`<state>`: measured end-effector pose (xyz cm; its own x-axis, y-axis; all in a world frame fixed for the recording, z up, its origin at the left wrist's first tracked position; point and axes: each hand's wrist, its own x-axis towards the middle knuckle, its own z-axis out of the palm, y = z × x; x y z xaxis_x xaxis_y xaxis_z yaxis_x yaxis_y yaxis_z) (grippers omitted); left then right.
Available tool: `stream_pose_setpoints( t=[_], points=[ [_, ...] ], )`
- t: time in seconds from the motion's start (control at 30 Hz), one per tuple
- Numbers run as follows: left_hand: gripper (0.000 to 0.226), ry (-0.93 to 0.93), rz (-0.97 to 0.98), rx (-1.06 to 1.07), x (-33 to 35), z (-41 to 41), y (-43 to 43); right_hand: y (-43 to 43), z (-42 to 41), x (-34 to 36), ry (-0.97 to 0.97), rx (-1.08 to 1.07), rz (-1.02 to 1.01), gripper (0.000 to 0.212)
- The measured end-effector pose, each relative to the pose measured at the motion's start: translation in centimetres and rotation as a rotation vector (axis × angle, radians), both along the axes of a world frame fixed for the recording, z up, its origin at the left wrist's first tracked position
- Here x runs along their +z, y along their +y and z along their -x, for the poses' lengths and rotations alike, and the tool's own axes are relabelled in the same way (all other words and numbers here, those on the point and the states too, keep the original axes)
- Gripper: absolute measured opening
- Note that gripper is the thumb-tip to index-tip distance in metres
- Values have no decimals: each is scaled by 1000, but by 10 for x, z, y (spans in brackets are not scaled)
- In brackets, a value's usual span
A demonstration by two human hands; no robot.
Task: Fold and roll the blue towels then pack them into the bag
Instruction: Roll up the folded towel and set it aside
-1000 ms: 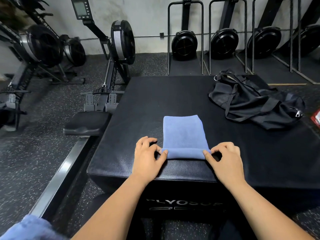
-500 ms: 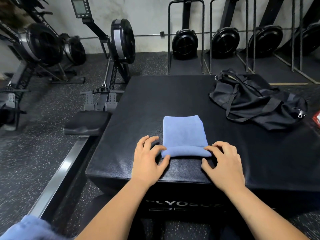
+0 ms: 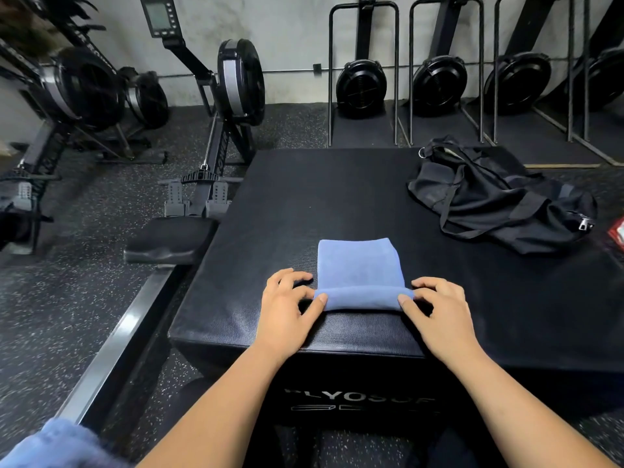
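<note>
A second blue towel [image 3: 50, 444], blurred, lies at the lower left corner of the frame. In the lower middle, on the black tabletop [image 3: 337, 197], the left hand [image 3: 287, 305] pinches the left end of a thin roll on the blue towel [image 3: 359, 268], and the right hand [image 3: 439, 309] pinches the right end. The towel is already folded narrow, but most of it lies flat beyond the roll. The bag [image 3: 499, 204] slumps at upper right, well apart from the towel. The task looks early: rolling has barely begun and packing is not started. A second ago the near edge lay flat; now it is turned over once.
</note>
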<state>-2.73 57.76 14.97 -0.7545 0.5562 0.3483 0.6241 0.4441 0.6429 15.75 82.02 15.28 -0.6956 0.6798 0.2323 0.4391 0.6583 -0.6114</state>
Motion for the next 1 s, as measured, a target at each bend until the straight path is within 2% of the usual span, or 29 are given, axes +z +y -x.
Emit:
stream_pose_setpoints(
  t=[0.17,0.23,0.47,0.6,0.77,1.0],
  points=[
    [25,13,-31,68,3,-4,4,-9,1,7,55,-69,44,17],
    [19,32,-57,70,5,-6,4,-13,0,10,89,-72,41,21],
    [9,91,-52,10,6,-9,1,-15,0,8,122,-30,-54,10],
    [16,142,-20,37,1,-8,2,-17,-1,6,26,-35,-165,17],
    [38,176,71,-8,2,-7,2,-17,-2,4,-98,4,-234,48],
    [33,61,41,11,-1,-1,2,-9,1,4,-77,-11,-118,32]
  ],
)
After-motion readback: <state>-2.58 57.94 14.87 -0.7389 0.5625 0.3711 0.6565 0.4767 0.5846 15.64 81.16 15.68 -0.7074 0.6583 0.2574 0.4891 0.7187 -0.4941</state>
